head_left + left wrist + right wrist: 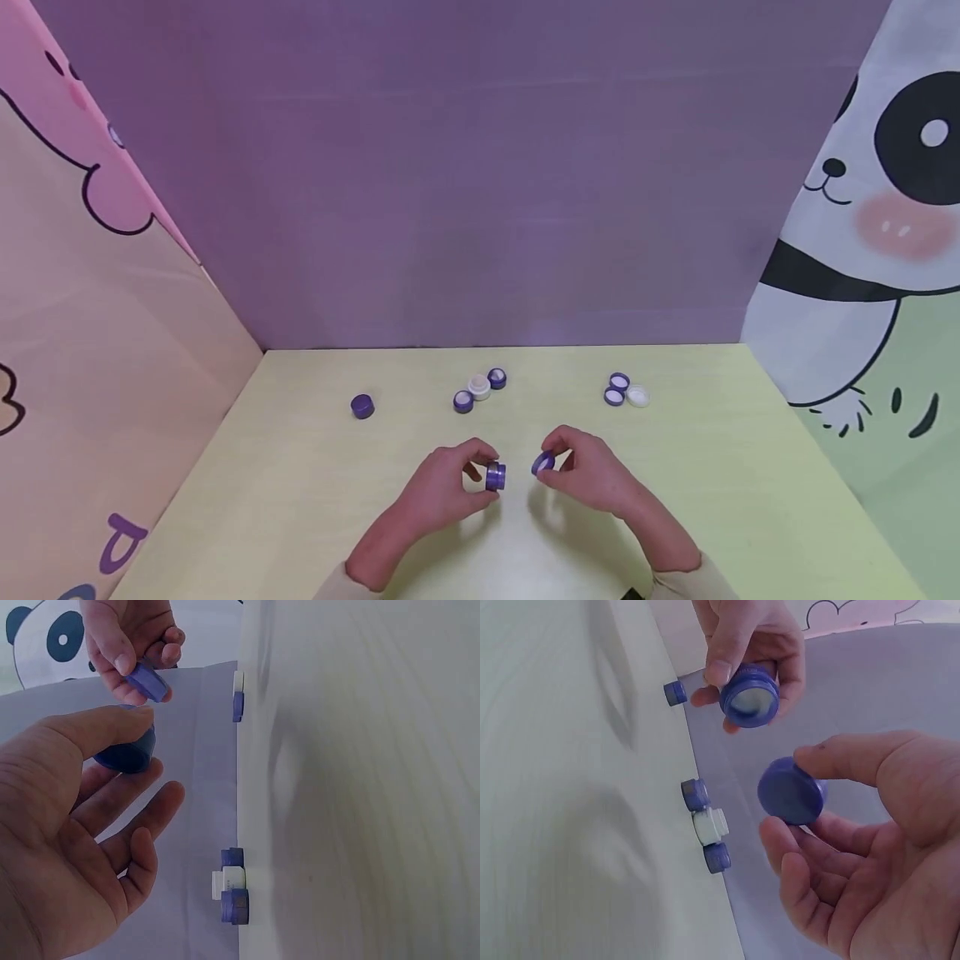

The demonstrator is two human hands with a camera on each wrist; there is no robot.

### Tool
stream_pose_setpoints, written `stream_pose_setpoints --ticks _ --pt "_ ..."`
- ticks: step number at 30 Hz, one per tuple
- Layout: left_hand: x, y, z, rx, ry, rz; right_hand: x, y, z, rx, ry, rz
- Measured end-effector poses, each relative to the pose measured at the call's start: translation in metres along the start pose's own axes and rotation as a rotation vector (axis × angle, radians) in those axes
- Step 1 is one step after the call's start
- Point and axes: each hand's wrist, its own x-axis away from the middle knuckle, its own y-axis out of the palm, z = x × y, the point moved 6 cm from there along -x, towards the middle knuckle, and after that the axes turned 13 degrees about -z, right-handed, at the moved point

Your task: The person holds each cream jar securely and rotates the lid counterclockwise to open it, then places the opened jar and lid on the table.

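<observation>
Between thumb and fingers my left hand [446, 487] pinches a small blue-purple jar [496, 476], tipped on its side. Its open mouth faces right, and the right wrist view shows pale contents or a whitish inside in the jar [751, 705]. A round purple lid [543, 463] is pinched in my right hand [592, 473], a short gap away from the jar. Seen in the right wrist view, the lid [791, 791] turns its flat outer face to the camera. Both hands are raised above the table.
Further back on the table [315, 517] stand two open purple jars [462, 402] with a white jar [479, 386] between them. Two purple lids [614, 397] and a white lid [638, 396] lie at the right. A closed purple jar [362, 407] stands at the left. A purple wall [480, 208] rises behind.
</observation>
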Motion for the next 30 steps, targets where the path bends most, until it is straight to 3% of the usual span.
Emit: stream_pose_setpoints --ticks 19,25,30 --pt "0.000 0.003 -0.003 0.012 -0.022 -0.062 0.003 -0.009 0.012 -0.090 0.050 0.049" --pt "0.001 0.003 -0.002 0.008 -0.032 -0.090 0.005 -0.015 0.019 -0.028 0.088 0.093" --pt "0.006 -0.001 -0.002 -0.003 -0.049 -0.090 0.004 -0.027 0.025 0.063 0.111 0.188"
